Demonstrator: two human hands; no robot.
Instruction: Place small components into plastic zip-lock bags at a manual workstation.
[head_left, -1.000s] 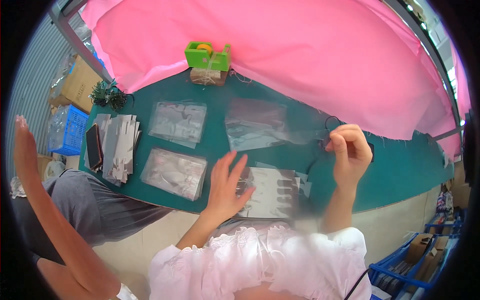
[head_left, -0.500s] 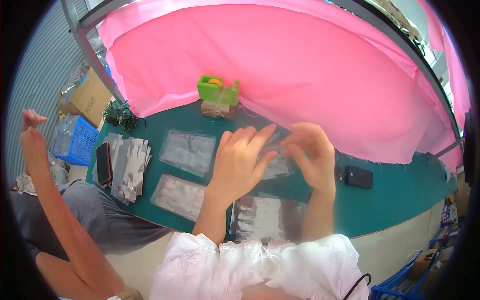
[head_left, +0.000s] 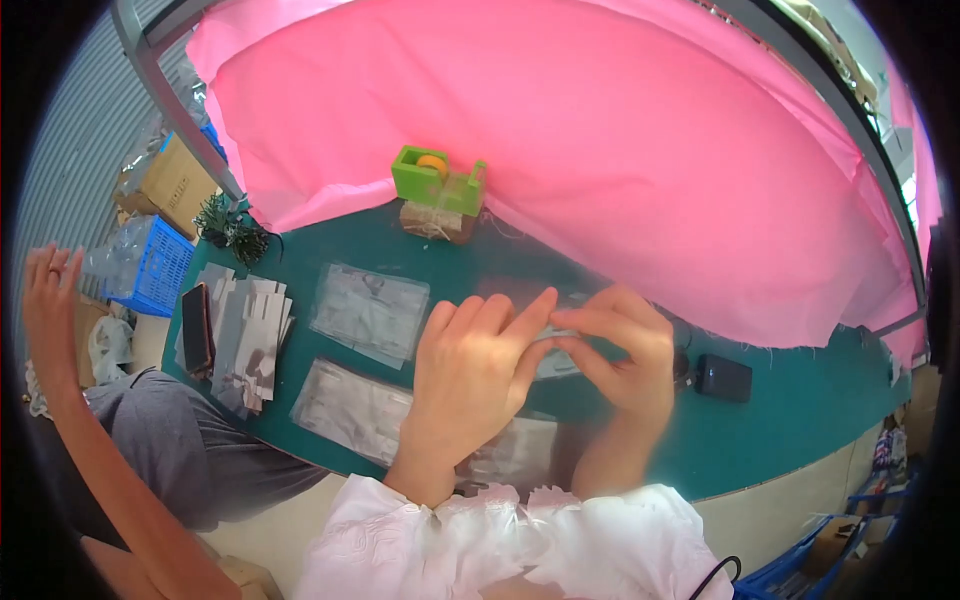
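My left hand and my right hand meet above the middle of the green table. The thumb and index finger of each are pinched on the edge of a thin clear plastic bag, mostly hidden by the fingers. Below my wrists lies a stack of flat grey-white pieces, partly covered by my forearms. To the left of my left hand are two piles of clear flat bags, one farther off and one nearer.
A green tape dispenser sits on a brown block before the pink cloth. At left are grey strips, a phone, dark green wires and another person's arm. A black box lies right.
My hands have come closer together and slightly lower in view, fingertips now nearly meeting on the bag's edge. The other person's hand has opened and shifted left. The view has tilted slightly.
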